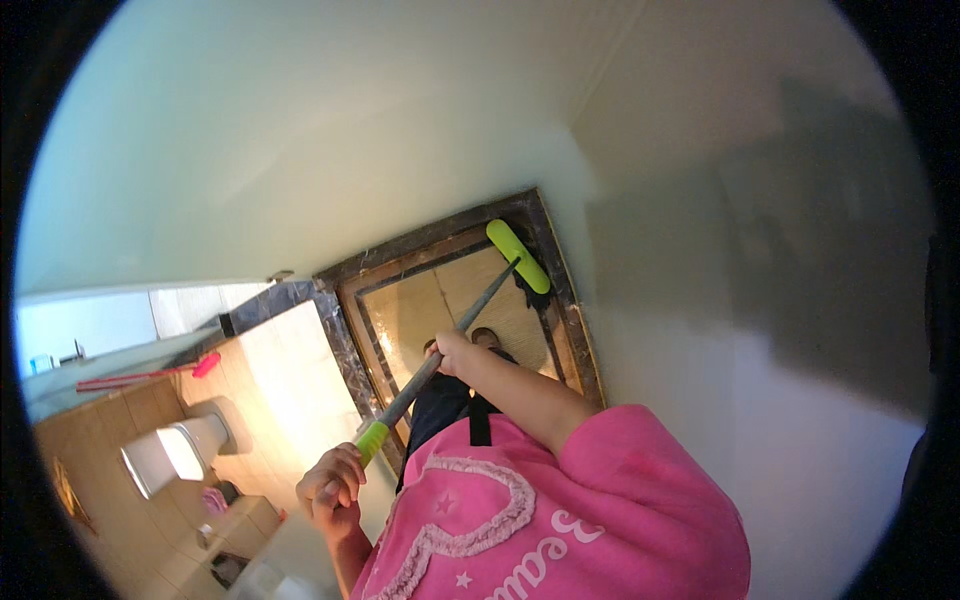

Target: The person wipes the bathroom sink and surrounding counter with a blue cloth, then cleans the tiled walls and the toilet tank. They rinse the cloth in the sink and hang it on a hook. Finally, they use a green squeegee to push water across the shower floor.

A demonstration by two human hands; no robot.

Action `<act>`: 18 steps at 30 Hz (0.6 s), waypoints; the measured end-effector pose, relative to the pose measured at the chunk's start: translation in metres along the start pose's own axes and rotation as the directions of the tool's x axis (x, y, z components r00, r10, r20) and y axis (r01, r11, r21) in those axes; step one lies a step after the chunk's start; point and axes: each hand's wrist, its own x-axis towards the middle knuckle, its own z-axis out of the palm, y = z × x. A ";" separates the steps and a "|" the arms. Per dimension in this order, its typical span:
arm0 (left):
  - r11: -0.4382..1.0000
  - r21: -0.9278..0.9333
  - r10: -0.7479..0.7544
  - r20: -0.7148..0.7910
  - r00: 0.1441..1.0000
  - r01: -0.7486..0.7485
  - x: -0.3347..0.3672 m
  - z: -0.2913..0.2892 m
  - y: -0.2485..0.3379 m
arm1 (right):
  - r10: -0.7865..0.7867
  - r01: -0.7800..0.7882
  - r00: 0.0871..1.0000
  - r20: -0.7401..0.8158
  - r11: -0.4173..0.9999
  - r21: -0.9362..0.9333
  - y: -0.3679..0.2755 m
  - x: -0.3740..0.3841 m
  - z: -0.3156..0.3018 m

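Both my hands grip one long broom with a grey pole and a lime-green oblong head [518, 257]. My left hand [334, 486] is closed around the top end, by the green grip [371, 442]. Farther down, my right hand [455, 354] wraps the grey pole. The pole slants away to the far right, where the head rests at the floor corner, near the dark stone border. A dark fringe [537, 297] shows below the head; its underside is hidden.
My feet [486, 338] stand on tan floor tiles [412, 308] close to the broom head. Pale walls rise ahead and at right [660, 330]. At left, past a dark threshold [345, 350], are a white toilet [180, 447] and a pink-red long-handled tool [206, 365].
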 end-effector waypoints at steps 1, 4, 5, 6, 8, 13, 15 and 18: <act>1.000 -0.005 0.002 -0.018 1.000 -0.002 -0.009 -0.004 -0.003 | 0.008 -0.008 1.000 -0.022 1.000 0.006 0.006 0.002 -0.003; 1.000 -0.021 -0.005 -0.092 0.996 0.003 -0.036 -0.013 -0.009 | 0.022 -0.022 0.999 -0.027 1.000 0.002 0.035 0.010 -0.016; 1.000 -0.025 -0.008 -0.115 0.993 0.006 -0.044 -0.015 -0.010 | 0.020 -0.020 1.000 -0.018 1.000 -0.001 0.043 0.012 -0.020; 0.999 -0.032 -0.008 -0.140 0.990 0.003 -0.053 -0.016 -0.011 | 0.018 -0.018 1.000 -0.008 1.000 -0.001 0.051 0.015 -0.024; 0.999 -0.035 -0.001 -0.184 0.983 -0.005 -0.068 -0.021 -0.009 | 0.011 -0.011 1.000 0.012 1.000 0.000 0.063 0.015 -0.030; 0.999 -0.041 0.008 -0.384 0.923 -0.025 -0.115 -0.045 0.006 | 0.056 -0.063 0.998 -0.037 0.974 -0.216 0.121 -0.008 -0.012; 0.999 -0.029 0.015 -0.460 0.888 -0.031 -0.133 -0.058 0.012 | 0.089 -0.090 0.996 -0.017 0.947 -0.307 0.149 -0.009 0.001; 0.999 0.009 0.037 -0.556 0.830 -0.038 -0.168 -0.072 0.015 | 0.156 -0.122 0.987 0.045 0.897 -0.425 0.195 -0.006 0.010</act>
